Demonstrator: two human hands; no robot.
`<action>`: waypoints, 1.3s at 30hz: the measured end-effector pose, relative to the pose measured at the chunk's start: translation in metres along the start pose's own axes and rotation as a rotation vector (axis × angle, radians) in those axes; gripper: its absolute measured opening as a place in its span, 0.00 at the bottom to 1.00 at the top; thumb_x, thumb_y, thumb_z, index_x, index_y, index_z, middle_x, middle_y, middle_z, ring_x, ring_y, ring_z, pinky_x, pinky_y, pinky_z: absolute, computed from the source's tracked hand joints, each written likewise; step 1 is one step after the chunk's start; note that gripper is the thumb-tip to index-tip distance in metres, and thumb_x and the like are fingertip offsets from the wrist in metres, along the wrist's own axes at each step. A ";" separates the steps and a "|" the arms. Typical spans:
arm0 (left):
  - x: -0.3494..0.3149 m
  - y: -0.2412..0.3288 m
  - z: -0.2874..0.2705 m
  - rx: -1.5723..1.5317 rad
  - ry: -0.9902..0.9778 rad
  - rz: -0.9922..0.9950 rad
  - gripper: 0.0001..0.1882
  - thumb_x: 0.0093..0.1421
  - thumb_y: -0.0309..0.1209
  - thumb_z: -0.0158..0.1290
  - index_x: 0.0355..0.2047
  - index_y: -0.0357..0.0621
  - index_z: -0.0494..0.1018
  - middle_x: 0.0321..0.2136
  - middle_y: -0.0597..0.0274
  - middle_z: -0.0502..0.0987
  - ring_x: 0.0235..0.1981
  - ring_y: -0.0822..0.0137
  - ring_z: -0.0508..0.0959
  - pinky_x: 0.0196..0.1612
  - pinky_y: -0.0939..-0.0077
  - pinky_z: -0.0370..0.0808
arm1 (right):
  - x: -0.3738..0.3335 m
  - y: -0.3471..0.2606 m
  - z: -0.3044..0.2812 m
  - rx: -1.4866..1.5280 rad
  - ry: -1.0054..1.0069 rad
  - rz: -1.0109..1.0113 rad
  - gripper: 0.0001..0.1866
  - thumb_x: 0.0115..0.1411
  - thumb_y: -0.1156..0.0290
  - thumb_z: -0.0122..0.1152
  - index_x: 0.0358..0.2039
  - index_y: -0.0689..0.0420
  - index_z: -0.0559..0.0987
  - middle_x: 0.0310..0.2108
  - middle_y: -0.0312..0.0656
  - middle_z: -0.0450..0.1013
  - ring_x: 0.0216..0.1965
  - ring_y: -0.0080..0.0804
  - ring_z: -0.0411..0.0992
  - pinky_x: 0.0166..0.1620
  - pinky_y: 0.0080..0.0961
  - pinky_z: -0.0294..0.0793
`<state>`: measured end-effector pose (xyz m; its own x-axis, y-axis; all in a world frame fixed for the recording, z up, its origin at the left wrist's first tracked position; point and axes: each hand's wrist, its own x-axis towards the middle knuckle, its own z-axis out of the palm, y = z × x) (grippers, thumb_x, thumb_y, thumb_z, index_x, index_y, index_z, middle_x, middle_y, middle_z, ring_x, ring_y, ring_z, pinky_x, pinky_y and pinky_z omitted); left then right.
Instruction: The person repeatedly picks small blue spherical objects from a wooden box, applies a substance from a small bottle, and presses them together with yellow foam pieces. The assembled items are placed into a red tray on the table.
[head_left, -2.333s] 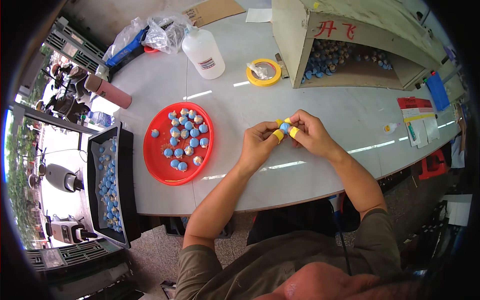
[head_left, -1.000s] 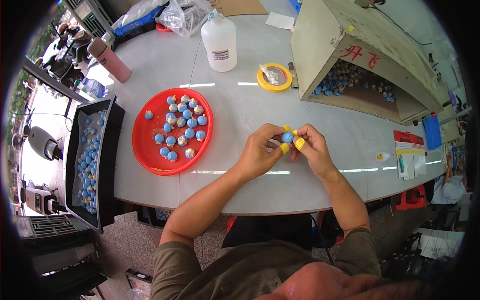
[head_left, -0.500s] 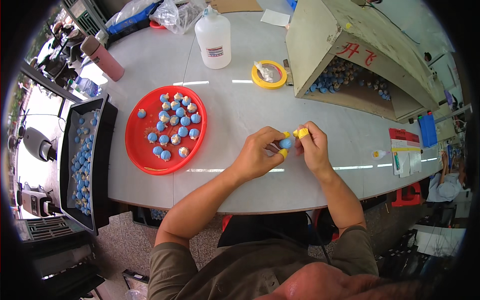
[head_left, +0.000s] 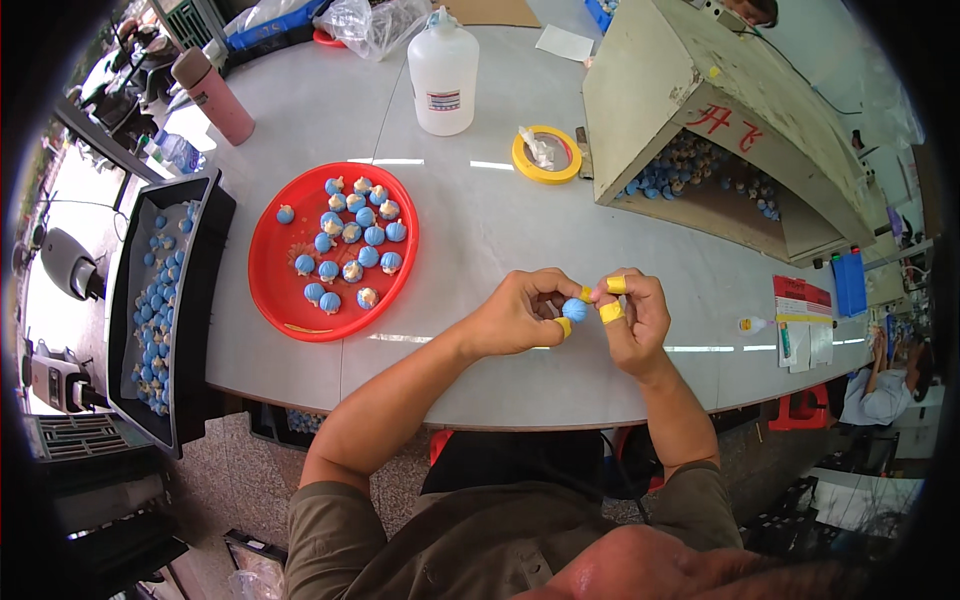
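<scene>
Well, you seem to be working on the little blue ball, right of the red tray. Your left hand pinches it. Your right hand is close by; I can't tell its grip. Next needs a steady left pinch.

Over the near edge of the table, the left forearm slants inward from a bent elbow, while the right forearm rises more steeply. The left hand curls, thumb and forefinger closed in a pinch, their tips wrapped in yellow. Facing it just beside, the right hand bends its fingers, yellow-wrapped thumb and forefinger pointing toward the left fingertips.
</scene>
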<state>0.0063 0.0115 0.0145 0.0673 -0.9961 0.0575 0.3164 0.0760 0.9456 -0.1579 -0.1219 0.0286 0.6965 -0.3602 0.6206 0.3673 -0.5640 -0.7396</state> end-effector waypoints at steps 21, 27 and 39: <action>0.000 0.003 -0.005 0.099 -0.012 0.054 0.20 0.50 0.16 0.56 0.46 0.33 0.78 0.41 0.60 0.75 0.42 0.71 0.77 0.47 0.75 0.77 | 0.007 -0.016 -0.008 -0.349 -0.003 -0.335 0.15 0.47 0.84 0.56 0.38 0.57 0.72 0.23 0.38 0.71 0.23 0.33 0.66 0.24 0.26 0.65; 0.001 0.001 -0.004 0.121 -0.003 0.092 0.21 0.49 0.17 0.58 0.46 0.34 0.78 0.42 0.59 0.75 0.41 0.70 0.77 0.46 0.74 0.78 | 0.010 -0.016 0.002 -0.259 0.006 -0.274 0.15 0.49 0.86 0.58 0.38 0.59 0.71 0.22 0.39 0.67 0.21 0.31 0.64 0.24 0.25 0.63; -0.001 0.004 0.001 0.513 0.094 0.225 0.19 0.44 0.20 0.62 0.40 0.33 0.78 0.37 0.56 0.77 0.36 0.66 0.80 0.41 0.73 0.79 | 0.001 -0.010 0.007 -0.253 -0.113 0.132 0.20 0.50 0.82 0.61 0.45 0.61 0.71 0.22 0.33 0.66 0.22 0.21 0.63 0.27 0.21 0.63</action>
<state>0.0067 0.0125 0.0189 0.1711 -0.9477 0.2695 -0.2142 0.2312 0.9490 -0.1565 -0.1119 0.0350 0.7976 -0.3652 0.4801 0.1143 -0.6900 -0.7148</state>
